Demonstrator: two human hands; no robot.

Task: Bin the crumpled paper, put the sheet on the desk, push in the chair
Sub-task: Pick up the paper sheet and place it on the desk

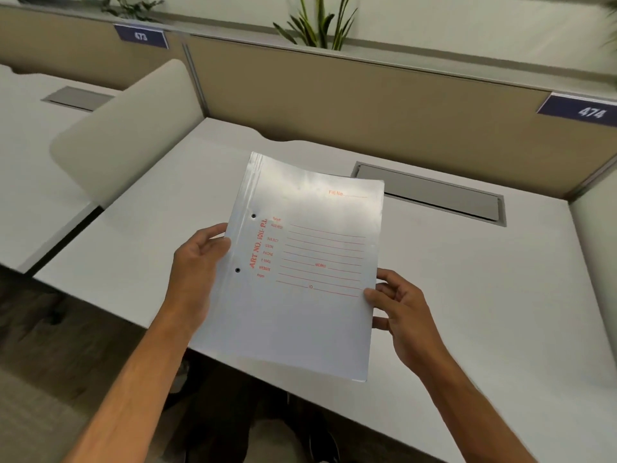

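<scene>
A white sheet (300, 279), a glossy file cover with red printed form lines and two punched holes, hangs over the front part of the white desk (467, 279). My left hand (197, 259) grips its left edge near the holes. My right hand (397, 309) pinches its right edge, thumb on top. The sheet bows slightly and its near corner reaches past the desk's front edge. No crumpled paper or bin is in view. A dark shape below the desk edge may be the chair (253, 429), mostly hidden.
A grey cable flap (430, 195) is set in the desk behind the sheet. A tan partition (367, 105) with a "474" label (581, 110) runs along the back. A rounded white divider (127, 128) separates the neighbouring desk on the left. Plants stand behind the partition.
</scene>
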